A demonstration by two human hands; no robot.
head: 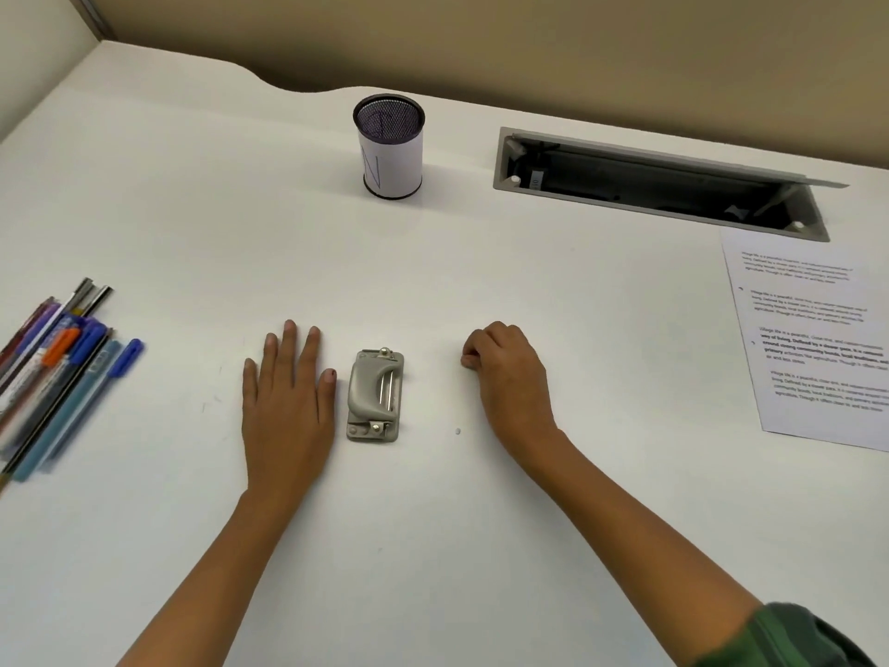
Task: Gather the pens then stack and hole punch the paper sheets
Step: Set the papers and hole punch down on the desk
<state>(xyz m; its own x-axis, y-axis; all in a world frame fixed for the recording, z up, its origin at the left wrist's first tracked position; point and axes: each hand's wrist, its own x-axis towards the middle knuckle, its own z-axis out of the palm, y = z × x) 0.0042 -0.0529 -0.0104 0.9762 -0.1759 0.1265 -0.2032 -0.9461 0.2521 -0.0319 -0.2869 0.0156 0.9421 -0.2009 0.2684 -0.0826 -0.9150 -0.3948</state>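
Note:
A grey hole punch (375, 396) lies on the white desk between my hands. My left hand (286, 402) rests flat just left of it, fingers spread, holding nothing. To the punch's right, my right hand (510, 373) rests on the desk with its fingers curled into a loose fist and nothing visible in it. Several pens (57, 363) lie in a loose pile at the left edge. Printed paper sheets (818, 339) lie at the right edge, partly out of view. A mesh pen cup (390, 146) wrapped in white paper stands empty at the back centre.
An open cable tray slot (659, 182) with a raised lid is sunk into the desk at the back right. A beige partition wall runs behind the desk. A small speck (457, 431) lies right of the punch.

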